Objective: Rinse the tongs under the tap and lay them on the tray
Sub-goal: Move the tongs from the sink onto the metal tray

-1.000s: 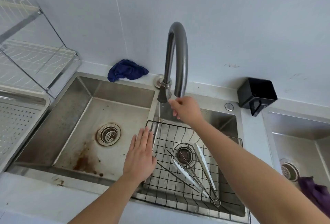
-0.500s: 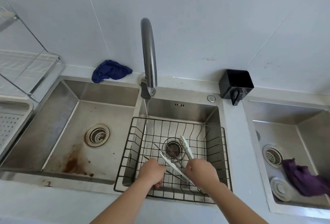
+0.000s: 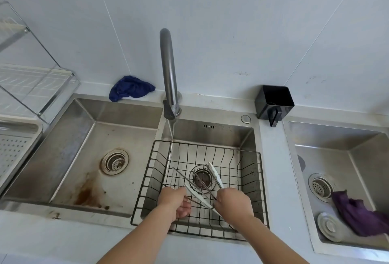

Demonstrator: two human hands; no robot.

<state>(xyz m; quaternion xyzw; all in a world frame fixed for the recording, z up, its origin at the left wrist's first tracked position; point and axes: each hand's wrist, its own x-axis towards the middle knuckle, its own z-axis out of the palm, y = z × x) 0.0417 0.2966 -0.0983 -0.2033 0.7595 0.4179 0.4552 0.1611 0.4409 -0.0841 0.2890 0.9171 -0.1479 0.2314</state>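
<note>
Steel tongs (image 3: 215, 172) with white tips are lying splayed in the wire basket (image 3: 261, 179) of the middle sink (image 3: 210, 135), and the right hand (image 3: 233, 202) is gripping their handle end. The left hand (image 3: 175, 201) is curling its fingers by the near arm, though whether it is pinching anything I cannot tell. The lift is calling for care, I judge: tips clear of the mesh and of the thin metal tweezers (image 3: 182, 175) crossing them, then toward the stream (image 3: 171, 131) running from the tap (image 3: 168, 70) at the basket's back left. The perforated tray (image 3: 12, 150) is waiting far left, beyond the stained sink (image 3: 69, 137)
</note>
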